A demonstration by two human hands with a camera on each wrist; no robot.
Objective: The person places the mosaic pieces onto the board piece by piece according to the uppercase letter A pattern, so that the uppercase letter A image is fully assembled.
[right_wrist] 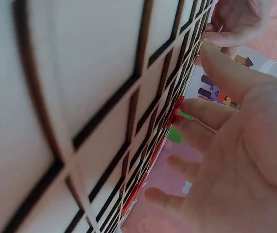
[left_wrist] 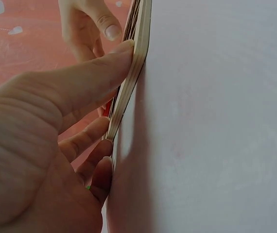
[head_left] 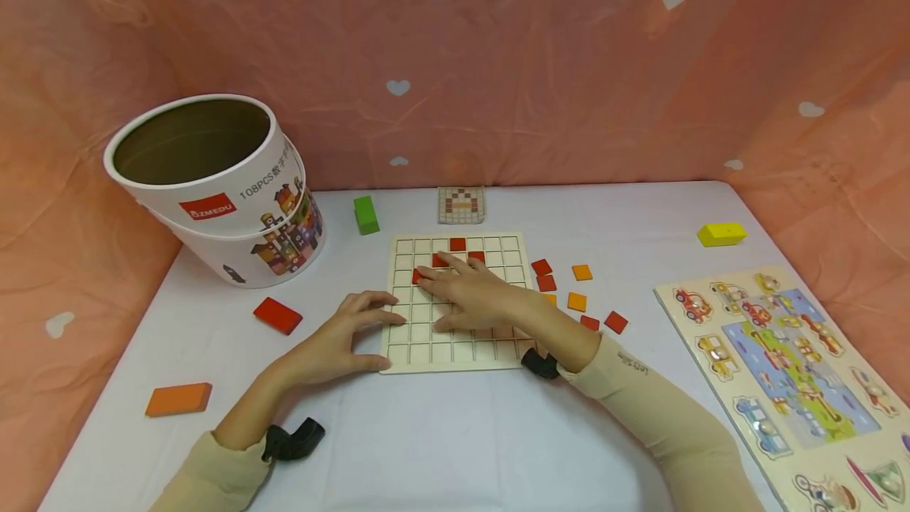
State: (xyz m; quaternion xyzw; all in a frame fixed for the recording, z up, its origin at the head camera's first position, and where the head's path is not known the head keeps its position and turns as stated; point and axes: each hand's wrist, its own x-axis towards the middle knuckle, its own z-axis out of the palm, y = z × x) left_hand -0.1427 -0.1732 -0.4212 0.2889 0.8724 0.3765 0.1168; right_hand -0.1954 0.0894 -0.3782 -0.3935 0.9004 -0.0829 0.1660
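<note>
A pale wooden grid board (head_left: 419, 354) lies flat on the white table, with several red square tiles (head_left: 458, 244) in its upper cells. My left hand (head_left: 334, 342) rests along the board's left edge; in the left wrist view its thumb (left_wrist: 114, 63) and fingertips touch that edge. My right hand (head_left: 472, 295) is spread low over the board, palm down. Its fingers are extended, and one fingertip is at the leftmost red tile (head_left: 416, 276). The right hand hides part of the middle cells.
Loose red tiles (head_left: 616, 322) and orange tiles (head_left: 581, 272) lie right of the board. A small pattern card (head_left: 460, 205) is behind it. Around stand a white bucket (head_left: 213, 220), a green block (head_left: 366, 215), red block (head_left: 277, 315), orange block (head_left: 178, 400), yellow block (head_left: 721, 234) and vehicle puzzle (head_left: 711, 314).
</note>
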